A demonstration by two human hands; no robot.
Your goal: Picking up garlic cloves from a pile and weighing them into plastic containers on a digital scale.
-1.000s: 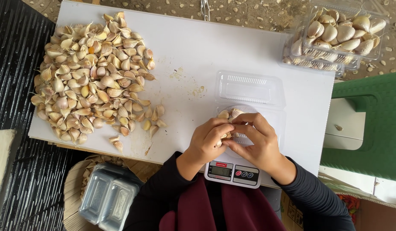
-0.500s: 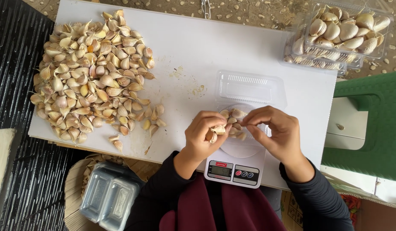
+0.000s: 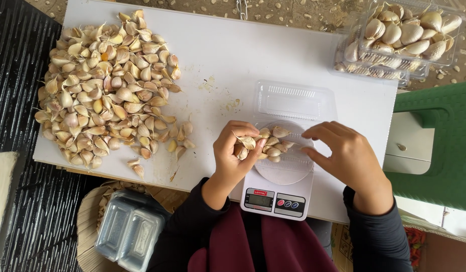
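A: What does the overhead view show at the kitchen scale (image 3: 273,194)?

B: The left hand (image 3: 236,153), fingers curled and pressed together, cups a few garlic cloves (image 3: 244,144) just over an open clear clamshell tray (image 3: 293,103) whose base rests on the scale's round platform. The right hand (image 3: 346,156) hovers at the tray's right edge, fingers loosely spread, pinching nothing that can be made out.

A: How far does the filling appear to have gone?

B: By judgement, early to midway: only a small cluster of cloves (image 3: 274,146) lies in the tray. A large loose pile (image 3: 104,95) remains on the white board (image 3: 273,55), well apart to the left.

A: What is finished?

B: Filled trays (image 3: 402,38) stand stacked at the upper right; empty trays (image 3: 127,231) wait at the lower left.
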